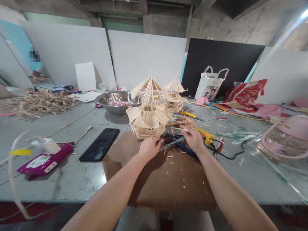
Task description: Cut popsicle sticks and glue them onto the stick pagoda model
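Observation:
My left hand (150, 148) is closed, its fingertips pinching one end of a narrow clear ruler (173, 143) with green markings. In my right hand (193, 138) a thin wooden stick (177, 128) is held between thumb and fingers, pointing left. Just beyond my hands stands a small pavilion model (149, 120) built of thin wooden sticks, with a pointed roof. A second, similar model (174, 96) is behind it to the right. Under the ruler lies a tool with dark blue handles (186, 150), partly covered by my right hand. A brown board (168, 183) lies beneath my hands.
Left are a black phone (99, 145), a purple power strip (45, 159) with a white plug, and a stick pile (44, 104). A metal bowl (115, 109) stands behind. Right are a yellow tool (206, 136) with black cord, a yellow cutter (189, 114), and a pink-handled container (280, 138).

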Tool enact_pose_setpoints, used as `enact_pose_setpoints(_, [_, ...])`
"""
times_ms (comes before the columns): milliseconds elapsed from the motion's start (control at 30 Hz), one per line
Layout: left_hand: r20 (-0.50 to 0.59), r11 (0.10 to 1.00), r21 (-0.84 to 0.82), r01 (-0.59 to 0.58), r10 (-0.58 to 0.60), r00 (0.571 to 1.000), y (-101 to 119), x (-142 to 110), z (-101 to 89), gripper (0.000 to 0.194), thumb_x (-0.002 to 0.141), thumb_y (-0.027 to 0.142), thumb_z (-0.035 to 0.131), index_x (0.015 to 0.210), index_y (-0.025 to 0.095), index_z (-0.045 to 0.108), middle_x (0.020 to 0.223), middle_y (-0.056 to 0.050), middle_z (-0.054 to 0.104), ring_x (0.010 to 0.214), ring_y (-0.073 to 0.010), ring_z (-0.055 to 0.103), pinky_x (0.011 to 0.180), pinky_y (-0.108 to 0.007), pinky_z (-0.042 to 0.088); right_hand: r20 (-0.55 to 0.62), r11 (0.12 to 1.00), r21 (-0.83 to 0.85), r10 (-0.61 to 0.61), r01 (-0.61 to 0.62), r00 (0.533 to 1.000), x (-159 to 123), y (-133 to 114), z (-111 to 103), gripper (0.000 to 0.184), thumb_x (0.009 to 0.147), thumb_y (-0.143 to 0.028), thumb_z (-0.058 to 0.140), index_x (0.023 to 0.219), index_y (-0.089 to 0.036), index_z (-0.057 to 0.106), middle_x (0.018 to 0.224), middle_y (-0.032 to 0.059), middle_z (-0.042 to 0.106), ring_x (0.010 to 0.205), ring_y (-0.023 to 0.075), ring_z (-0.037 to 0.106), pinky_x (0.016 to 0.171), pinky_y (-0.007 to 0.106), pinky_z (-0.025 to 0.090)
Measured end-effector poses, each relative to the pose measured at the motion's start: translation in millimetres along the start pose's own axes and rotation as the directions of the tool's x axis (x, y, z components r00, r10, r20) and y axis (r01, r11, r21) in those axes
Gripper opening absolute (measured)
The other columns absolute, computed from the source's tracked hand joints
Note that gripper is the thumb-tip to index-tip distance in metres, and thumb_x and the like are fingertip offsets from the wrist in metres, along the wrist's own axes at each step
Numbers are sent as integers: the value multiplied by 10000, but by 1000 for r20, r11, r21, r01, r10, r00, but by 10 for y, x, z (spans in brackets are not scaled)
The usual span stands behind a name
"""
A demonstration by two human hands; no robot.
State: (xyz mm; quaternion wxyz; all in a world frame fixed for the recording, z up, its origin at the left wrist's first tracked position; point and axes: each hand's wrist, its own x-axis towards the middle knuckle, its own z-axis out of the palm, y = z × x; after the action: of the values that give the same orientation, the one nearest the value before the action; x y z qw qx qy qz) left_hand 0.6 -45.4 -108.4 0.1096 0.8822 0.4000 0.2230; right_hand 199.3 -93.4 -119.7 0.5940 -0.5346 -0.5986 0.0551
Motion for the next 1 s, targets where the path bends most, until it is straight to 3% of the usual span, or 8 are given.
enact_pose_setpoints(100, [-35, 991, -131, -36, 32, 999, 18, 7, -21, 376, 781, 395, 312, 635, 155, 562, 630, -30, 542, 615, -122, 479, 559, -218, 319, 221, 982, -131, -105, 136, 970, -35, 3, 62, 260, 742, -297, 449, 939, -225, 602, 931, 69, 594, 872, 174, 535, 788, 336, 401])
enact_pose_setpoints(167, [-39, 960, -272, -62, 53, 998, 21, 18, -16, 388, 780, 405, 312, 633, 146, 561, 613, -20, 537, 605, -112, 476, 567, -210, 335, 299, 972, -160, -117, 171, 947, -46, 8, 86, 287, 764, -286, 412, 986, -218, 580, 972, 81, 586, 905, 180, 527, 807, 349, 390])
enact_pose_setpoints(300, [63, 837, -546, 41, -7, 998, 35, 31, 27, 401, 750, 454, 338, 665, 132, 560, 558, 8, 515, 442, -74, 419, 457, -200, 328, 327, 967, -165, -130, 192, 936, -55, -20, 102, 290, 777, -276, 389, 1001, -229, 568, 973, 73, 588, 908, 180, 523, 808, 355, 389])
enact_pose_setpoints(400, [166, 757, -636, 148, -53, 985, 66, 26, 52, 425, 731, 490, 341, 627, 126, 534, 456, 38, 437, 344, -49, 329, 371, -189, 264, 274, 973, -116, -162, 199, 948, -74, -123, 120, 256, 780, -263, 392, 937, -236, 592, 876, 60, 604, 845, 166, 534, 757, 327, 412])
enact_pose_setpoints(633, [122, 849, -528, 35, 34, 992, 94, -1, 86, 464, 735, 485, 344, 526, 126, 552, 414, 26, 425, 423, -70, 393, 443, -183, 298, 253, 988, 43, -157, 151, 955, -169, -380, 197, 168, 741, -248, 477, 831, -242, 618, 773, 36, 584, 758, 148, 539, 696, 289, 417])
enact_pose_setpoints(1000, [63, 929, -369, -21, 48, 997, 46, -3, 123, 497, 758, 486, 287, 541, 126, 552, 451, 14, 448, 453, -77, 379, 449, -183, 267, 309, 990, 45, -138, 130, 941, -170, -397, 193, 128, 752, -209, 455, 739, -196, 582, 725, 26, 563, 726, 133, 518, 690, 261, 399])
